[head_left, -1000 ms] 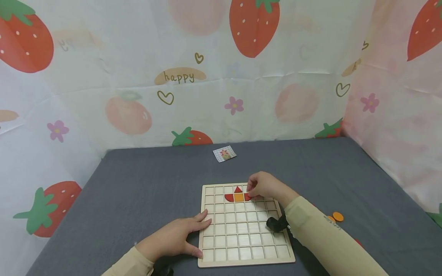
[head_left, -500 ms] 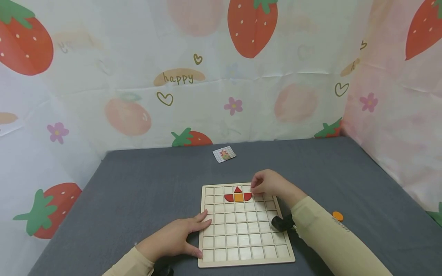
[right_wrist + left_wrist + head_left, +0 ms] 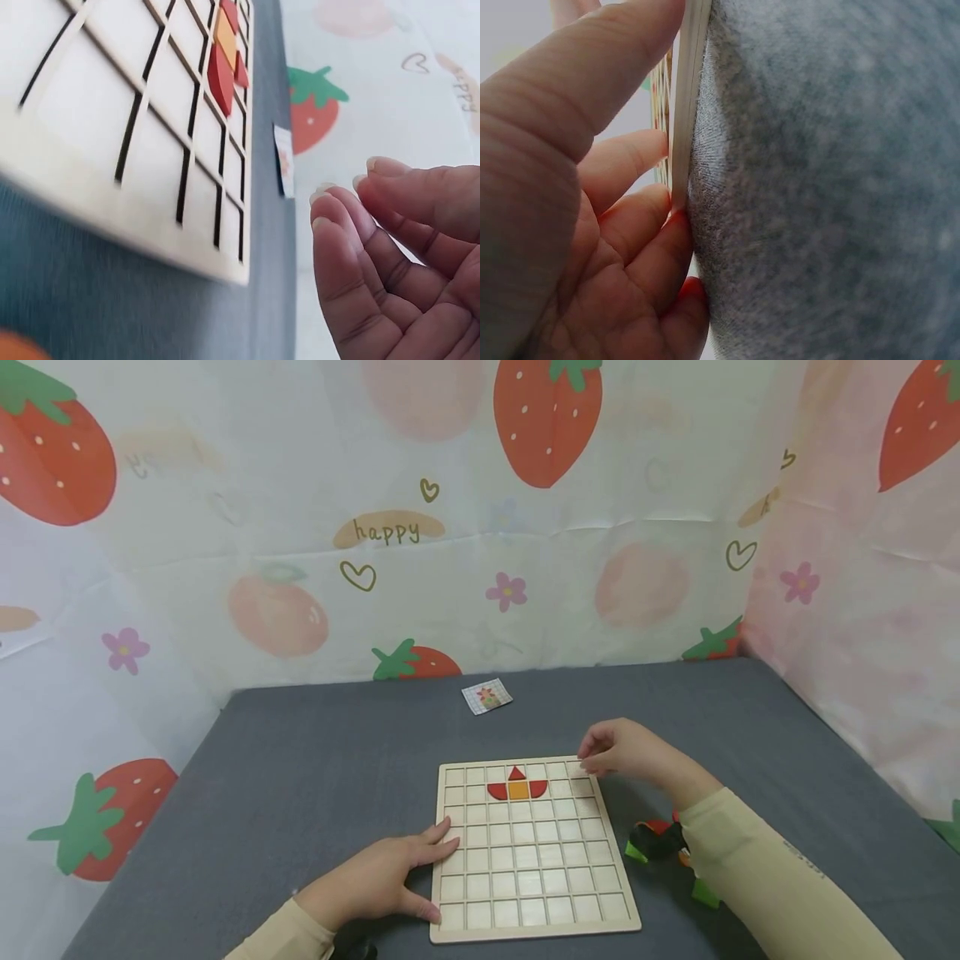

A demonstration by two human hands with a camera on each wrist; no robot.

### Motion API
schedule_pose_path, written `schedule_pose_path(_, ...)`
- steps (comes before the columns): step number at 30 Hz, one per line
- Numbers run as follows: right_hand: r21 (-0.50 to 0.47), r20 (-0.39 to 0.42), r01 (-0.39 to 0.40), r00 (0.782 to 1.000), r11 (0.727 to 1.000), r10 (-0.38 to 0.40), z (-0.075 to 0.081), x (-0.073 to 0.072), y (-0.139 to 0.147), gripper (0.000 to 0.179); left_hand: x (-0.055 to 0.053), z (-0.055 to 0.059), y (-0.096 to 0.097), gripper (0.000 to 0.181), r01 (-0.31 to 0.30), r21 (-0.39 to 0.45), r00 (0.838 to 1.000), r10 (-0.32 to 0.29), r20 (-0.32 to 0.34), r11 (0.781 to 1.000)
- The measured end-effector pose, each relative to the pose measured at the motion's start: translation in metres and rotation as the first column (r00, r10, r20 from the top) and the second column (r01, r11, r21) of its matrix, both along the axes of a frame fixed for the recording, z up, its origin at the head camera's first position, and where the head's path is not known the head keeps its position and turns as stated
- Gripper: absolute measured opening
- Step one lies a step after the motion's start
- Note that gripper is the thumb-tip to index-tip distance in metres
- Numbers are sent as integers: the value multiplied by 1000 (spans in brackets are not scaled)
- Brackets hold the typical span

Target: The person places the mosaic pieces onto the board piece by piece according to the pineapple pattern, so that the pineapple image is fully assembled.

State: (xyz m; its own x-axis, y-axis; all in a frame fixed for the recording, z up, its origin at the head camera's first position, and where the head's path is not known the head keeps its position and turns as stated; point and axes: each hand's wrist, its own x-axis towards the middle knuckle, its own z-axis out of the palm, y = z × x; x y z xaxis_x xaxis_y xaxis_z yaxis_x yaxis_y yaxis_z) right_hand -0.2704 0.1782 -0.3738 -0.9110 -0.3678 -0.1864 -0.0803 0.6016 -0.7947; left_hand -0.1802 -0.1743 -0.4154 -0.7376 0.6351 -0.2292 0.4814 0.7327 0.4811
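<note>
A pale wooden grid board lies on the grey cloth. Near its far edge sit an orange square, a red triangle above it, and red quarter-circle pieces on its left and right. My left hand rests with spread fingers against the board's left edge; the left wrist view has the thumb and fingers along the board's side. Over the far right corner hovers my right hand, its fingers loosely bent. In the right wrist view nothing shows between thumb and fingertips.
Right of the board, partly hidden by the right wrist and its black camera, lie a red piece and green pieces. A small printed card lies near the table's back edge, before a strawberry-patterned curtain.
My right hand has left the right-hand red quarter-circle piece, uncovering it, and moved right to the board's far corner. Red and green pieces now show beside the wrist. The left hand stays put.
</note>
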Motion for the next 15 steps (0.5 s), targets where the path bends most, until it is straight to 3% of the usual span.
schedule_pose_path(15,61,-27,-45,999,997,46,8,17,55,17,1,0,0,89,-1,6,1000,1,-13,1000)
